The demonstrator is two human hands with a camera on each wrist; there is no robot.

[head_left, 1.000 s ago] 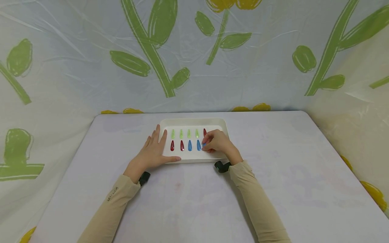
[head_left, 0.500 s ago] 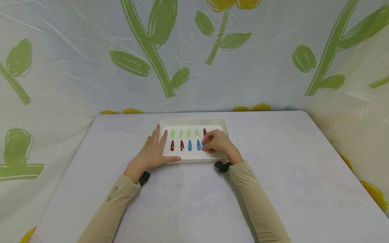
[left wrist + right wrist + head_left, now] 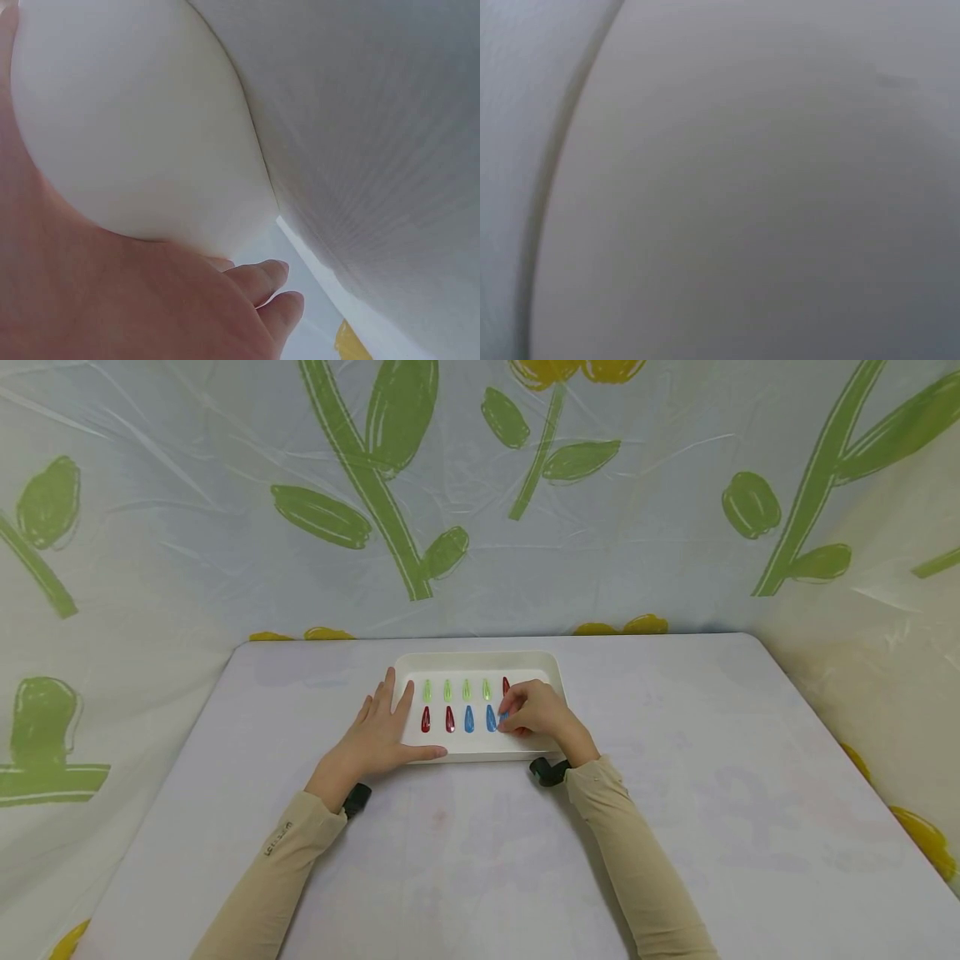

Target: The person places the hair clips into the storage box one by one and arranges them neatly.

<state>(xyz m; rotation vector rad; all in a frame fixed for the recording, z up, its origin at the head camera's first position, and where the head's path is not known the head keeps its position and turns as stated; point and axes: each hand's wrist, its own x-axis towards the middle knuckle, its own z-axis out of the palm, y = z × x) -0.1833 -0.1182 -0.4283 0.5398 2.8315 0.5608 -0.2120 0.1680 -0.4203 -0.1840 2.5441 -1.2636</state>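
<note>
A white tray (image 3: 480, 747) holds two rows of small teardrop-shaped snap hair clips. Light green clips (image 3: 447, 691) line the back row, with a red clip (image 3: 506, 685) at its right end, partly behind my right hand. In the front row lie red clips (image 3: 450, 719) and blue clips (image 3: 469, 719). My right hand (image 3: 537, 708) pinches a blue hair clip (image 3: 504, 718) at the right of that row, its fingers covering most of it. At the tray's left end, my left hand (image 3: 375, 739) rests with fingers spread, thumb along the front rim.
The tray stands on a pale cloth-covered table (image 3: 465, 860) near its back edge. Behind it hangs a sheet (image 3: 630, 543) printed with green leaves. A dark wrist camera (image 3: 550, 772) sits just in front of the tray's right end. The right wrist view shows only the tray wall, blurred.
</note>
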